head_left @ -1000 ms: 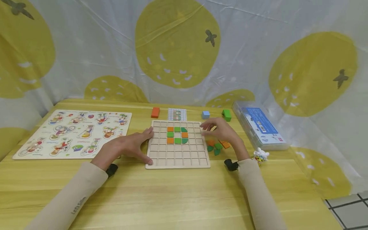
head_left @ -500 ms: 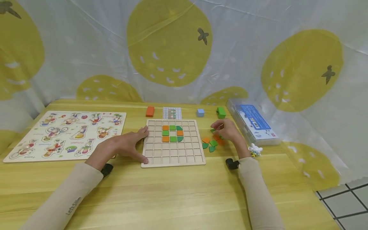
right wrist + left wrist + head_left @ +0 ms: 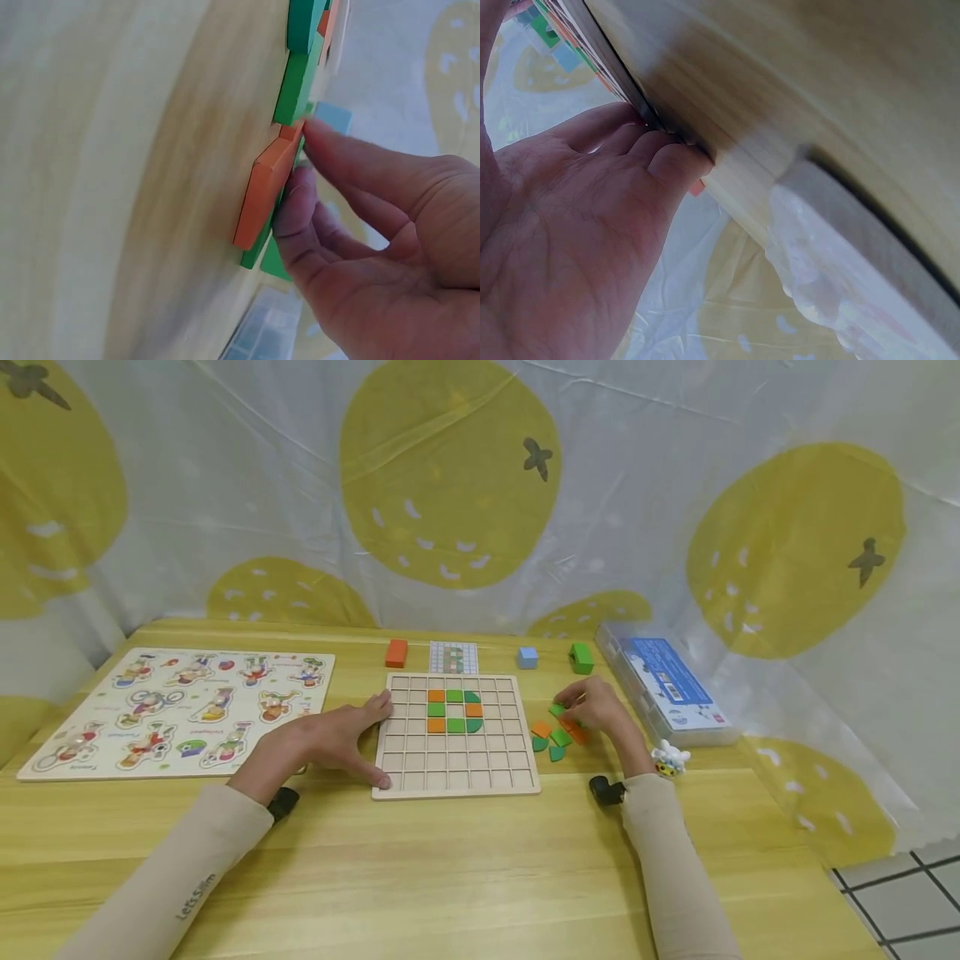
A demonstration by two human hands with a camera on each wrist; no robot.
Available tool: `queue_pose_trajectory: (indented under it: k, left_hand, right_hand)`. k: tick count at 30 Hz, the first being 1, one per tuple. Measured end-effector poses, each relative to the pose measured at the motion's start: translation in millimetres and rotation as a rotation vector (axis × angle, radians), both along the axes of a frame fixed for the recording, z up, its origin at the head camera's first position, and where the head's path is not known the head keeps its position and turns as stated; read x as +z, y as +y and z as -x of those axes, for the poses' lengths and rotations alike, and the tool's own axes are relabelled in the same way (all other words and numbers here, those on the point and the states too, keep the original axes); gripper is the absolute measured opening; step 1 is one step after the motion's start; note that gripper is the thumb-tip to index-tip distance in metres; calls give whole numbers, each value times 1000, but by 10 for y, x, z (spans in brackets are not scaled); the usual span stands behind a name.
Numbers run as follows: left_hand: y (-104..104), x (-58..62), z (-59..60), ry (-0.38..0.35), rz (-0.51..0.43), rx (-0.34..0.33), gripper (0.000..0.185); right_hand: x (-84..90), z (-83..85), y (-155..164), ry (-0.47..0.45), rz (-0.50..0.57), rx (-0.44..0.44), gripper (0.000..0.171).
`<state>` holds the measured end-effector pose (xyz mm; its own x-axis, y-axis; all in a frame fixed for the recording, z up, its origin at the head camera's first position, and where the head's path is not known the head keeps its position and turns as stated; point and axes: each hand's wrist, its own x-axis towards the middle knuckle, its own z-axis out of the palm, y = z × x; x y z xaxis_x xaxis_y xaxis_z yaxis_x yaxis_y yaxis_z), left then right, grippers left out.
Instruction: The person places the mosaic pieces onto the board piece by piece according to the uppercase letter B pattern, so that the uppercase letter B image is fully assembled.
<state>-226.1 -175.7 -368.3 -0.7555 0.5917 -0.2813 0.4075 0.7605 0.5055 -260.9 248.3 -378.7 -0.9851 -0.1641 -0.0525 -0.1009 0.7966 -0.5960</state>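
Note:
A square wooden grid board (image 3: 457, 760) lies flat in the middle of the table. Orange and green tiles (image 3: 455, 726) form a ring in its cells, rounded at the right. My left hand (image 3: 330, 743) rests against the board's left edge, thumb and forefinger spread along it; the left wrist view shows the fingertips at that edge. To the board's right, my right hand (image 3: 596, 706) reaches into a small heap of loose tiles (image 3: 559, 738). Close up, thumb and fingertips touch an orange tile (image 3: 266, 187) and green ones beside it; whether they pinch one is unclear.
A picture puzzle board (image 3: 195, 714) lies at left. Behind the grid board are a red block (image 3: 396, 653), a printed pattern card (image 3: 453, 657), a blue cube (image 3: 527, 657) and a green block (image 3: 581, 658). A clear plastic case (image 3: 667, 685) and a small figurine (image 3: 670, 758) stand at right.
My right hand has moved from the grid board's right edge to the loose tiles and lowered onto them. My left hand stays at the board's left edge.

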Motion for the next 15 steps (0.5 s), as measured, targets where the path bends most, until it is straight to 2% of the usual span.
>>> queue_pose_trajectory:
  k: [8,15]
  left_hand:
    - [-8,-5,2,0,-3,-3,127]
    - [-13,-13,4,0,-10,-9,127]
  right_hand:
    - [5,14,-78,-41,-24,11,29]
    - [33,13,-118,-83,-15,43,23]
